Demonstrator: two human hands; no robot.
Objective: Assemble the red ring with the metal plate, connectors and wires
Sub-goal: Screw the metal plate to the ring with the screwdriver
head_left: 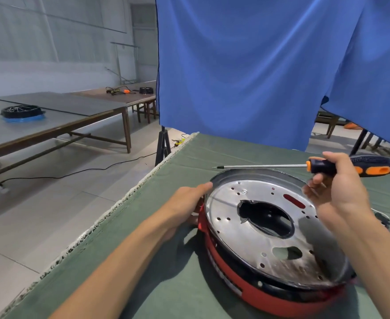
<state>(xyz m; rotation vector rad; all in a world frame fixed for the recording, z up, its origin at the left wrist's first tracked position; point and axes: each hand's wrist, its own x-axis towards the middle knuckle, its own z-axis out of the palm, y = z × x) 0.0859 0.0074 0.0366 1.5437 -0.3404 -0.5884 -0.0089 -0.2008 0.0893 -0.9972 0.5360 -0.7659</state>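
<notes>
Red ring [242,287] sits on the near right of the table [166,261], on a dull green cloth with a frayed pale edge along its left side. Ring is smooth plastic, round, with a darker band above the red. Seated in its top: metal plate [253,236], a shiny disc with a raised rim, dotted with small round holes. Large irregular opening at its centre shows dark inside; a smaller oval cut-out lies nearer, and a red slot shows on the far right part. Near edge of the plate looks scuffed and dull.

Left hand [189,203] grips the ring's far-left edge, thumb up against the plate rim, fingers curled round the red side.

Right hand [336,192] is raised above the plate's right side, holding a screwdriver [327,166] by the front of its handle. Handle is black rubber with orange inserts; thin bright steel shaft points left, level, above the plate's far rim. Tip touches nothing.

Wires: a few thin ends at the right edge of the cloth, mostly hidden by the right forearm.

Blue curtain [258,65] hangs behind the table, soft folds. Far left, long benches [58,125]; one carries a black round tray on a blue base, contents unclear.
</notes>
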